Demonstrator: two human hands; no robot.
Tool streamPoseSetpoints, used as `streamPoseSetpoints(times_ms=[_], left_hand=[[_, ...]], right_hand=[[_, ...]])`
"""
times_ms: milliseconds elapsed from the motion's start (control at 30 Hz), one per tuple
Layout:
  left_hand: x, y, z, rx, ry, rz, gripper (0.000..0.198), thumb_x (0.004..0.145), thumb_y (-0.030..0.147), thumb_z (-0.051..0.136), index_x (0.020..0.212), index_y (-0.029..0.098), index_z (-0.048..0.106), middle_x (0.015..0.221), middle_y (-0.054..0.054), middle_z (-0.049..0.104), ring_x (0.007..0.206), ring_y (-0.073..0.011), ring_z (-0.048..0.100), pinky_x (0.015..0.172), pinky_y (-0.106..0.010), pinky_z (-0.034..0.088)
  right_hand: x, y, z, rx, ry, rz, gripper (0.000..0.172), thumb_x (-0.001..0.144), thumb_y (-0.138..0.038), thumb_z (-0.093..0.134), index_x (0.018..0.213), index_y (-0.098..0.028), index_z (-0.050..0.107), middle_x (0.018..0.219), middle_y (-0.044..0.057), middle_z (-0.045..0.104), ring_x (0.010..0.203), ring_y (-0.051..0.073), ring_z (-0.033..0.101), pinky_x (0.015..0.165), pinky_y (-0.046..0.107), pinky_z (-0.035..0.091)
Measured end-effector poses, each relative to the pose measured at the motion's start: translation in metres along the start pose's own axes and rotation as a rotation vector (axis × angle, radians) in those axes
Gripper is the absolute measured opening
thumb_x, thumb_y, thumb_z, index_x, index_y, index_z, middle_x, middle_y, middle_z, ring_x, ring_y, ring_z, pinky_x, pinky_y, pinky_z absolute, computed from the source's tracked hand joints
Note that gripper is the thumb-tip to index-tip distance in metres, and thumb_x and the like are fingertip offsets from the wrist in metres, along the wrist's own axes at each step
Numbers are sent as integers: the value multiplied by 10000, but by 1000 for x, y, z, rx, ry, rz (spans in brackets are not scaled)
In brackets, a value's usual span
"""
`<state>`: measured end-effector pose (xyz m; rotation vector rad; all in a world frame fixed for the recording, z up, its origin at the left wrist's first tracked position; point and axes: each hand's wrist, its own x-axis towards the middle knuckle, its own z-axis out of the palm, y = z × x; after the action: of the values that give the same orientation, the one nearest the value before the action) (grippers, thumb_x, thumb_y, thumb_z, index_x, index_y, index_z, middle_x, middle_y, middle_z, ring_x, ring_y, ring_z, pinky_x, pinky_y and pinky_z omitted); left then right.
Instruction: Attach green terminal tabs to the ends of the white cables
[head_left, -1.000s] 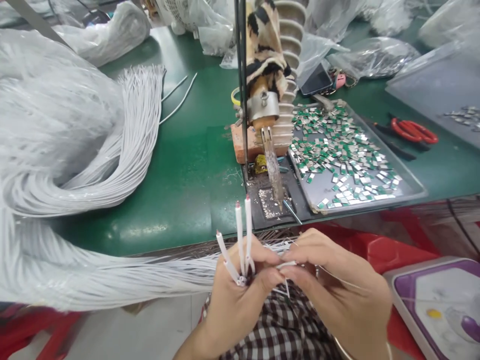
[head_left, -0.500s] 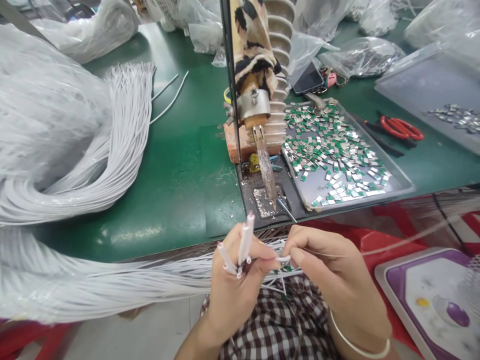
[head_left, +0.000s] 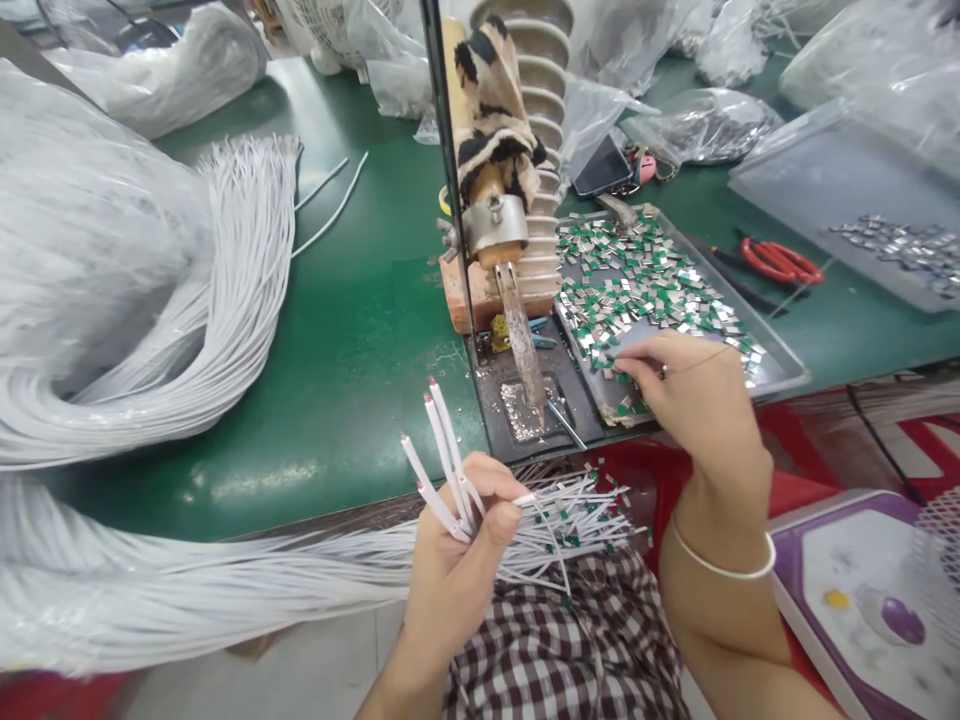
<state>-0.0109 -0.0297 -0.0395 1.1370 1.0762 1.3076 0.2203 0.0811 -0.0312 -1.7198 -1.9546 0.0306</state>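
My left hand (head_left: 457, 570) is closed around several short white cable ends (head_left: 442, 440) with pinkish tips that stick up. Between its thumb and forefinger it pinches one white cable whose end (head_left: 529, 498) points right. My right hand (head_left: 697, 400) reaches over the near part of a clear tray (head_left: 787, 375) of small green-and-silver connector boards (head_left: 660, 300). Its thumb and forefinger are pinched on a small dark-green connector board (head_left: 611, 359). A thin wire trails from this hand. Under my left hand, a bundle of white cables (head_left: 300, 590) ends in green boards (head_left: 577, 515) over my lap.
A soldering iron (head_left: 521, 330) hangs tip-down over a solder-spotted pad (head_left: 525, 410). Red-handled pliers (head_left: 780, 262) and a second tray (head_left: 847, 180) with metal parts lie right. More white cables (head_left: 255, 230) are at left. A purple-and-white stool (head_left: 862, 590) stands lower right.
My right hand has left the cable end near my left hand and moved up to the tray, where it pinches a connector board. My left hand has tilted slightly, still holding the cables.
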Motion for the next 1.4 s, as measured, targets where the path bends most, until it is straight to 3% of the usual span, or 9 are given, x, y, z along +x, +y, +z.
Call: streamPoseSetpoints(times_ms=[133,267,400,467,567,800,1000,1300,1400], left_hand=[[2,0,1,15,-19,23,121,914,289,622,874,224,716,829,-33,604,767,-157,575,689,-263,445],[1,2,2,45,13,-47,143,918,285,614,882,213,732,936,-70,703,907,-202,646,792,-296,487],[5,7,9,32,48,-93,121,895,243,637,821,186,714,949,-74,760,914,-203,696,821,-293,521],[10,9,13,12,58,-91,106,876,203,645,788,182,701,942,-67,772,885,-192,711,796,-275,535],[16,11,18,-15,63,-89,120,868,157,636,771,184,702,958,-55,785,891,-172,720,807,-249,539],[19,12,16,-87,53,-103,123,868,150,656,783,203,728,957,-11,794,903,-126,717,829,-183,528],[23,11,19,-56,85,-97,158,852,107,656,754,202,734,913,7,786,871,-105,719,809,-157,537],[26,16,22,-81,94,-62,202,803,33,669,731,208,739,855,41,785,807,-66,723,754,-105,542],[27,18,21,-75,91,-51,205,796,26,664,719,203,733,851,37,782,799,-68,720,746,-111,544]], right_hand=[[-6,-18,2,103,10,-34,122,796,-135,620,710,-179,694,706,36,698,651,200,640,604,320,428],[-17,-25,-6,259,69,-6,105,851,-183,608,776,-181,682,684,8,706,583,146,645,553,257,483],[-34,-44,-14,642,-8,70,51,861,-172,637,863,-192,684,654,-29,704,517,100,644,468,181,496],[-43,-57,-16,761,-33,59,122,855,-127,631,918,-206,701,709,-28,708,555,90,648,484,172,500],[-54,-72,-15,746,-26,-50,175,872,-83,601,928,-216,700,797,-20,705,676,88,660,592,183,531],[-72,-83,-7,564,169,-188,248,867,-42,641,1063,-191,667,950,6,720,870,87,673,850,175,543],[-76,-87,-6,685,91,41,242,899,-111,610,1084,-254,671,761,-77,721,590,29,662,642,94,548],[-75,-95,-2,913,99,133,154,869,-105,639,939,-235,685,715,-84,709,555,37,669,563,84,556],[-75,-95,-5,886,84,121,145,886,-111,618,945,-227,682,721,-74,712,557,36,665,560,80,551]])
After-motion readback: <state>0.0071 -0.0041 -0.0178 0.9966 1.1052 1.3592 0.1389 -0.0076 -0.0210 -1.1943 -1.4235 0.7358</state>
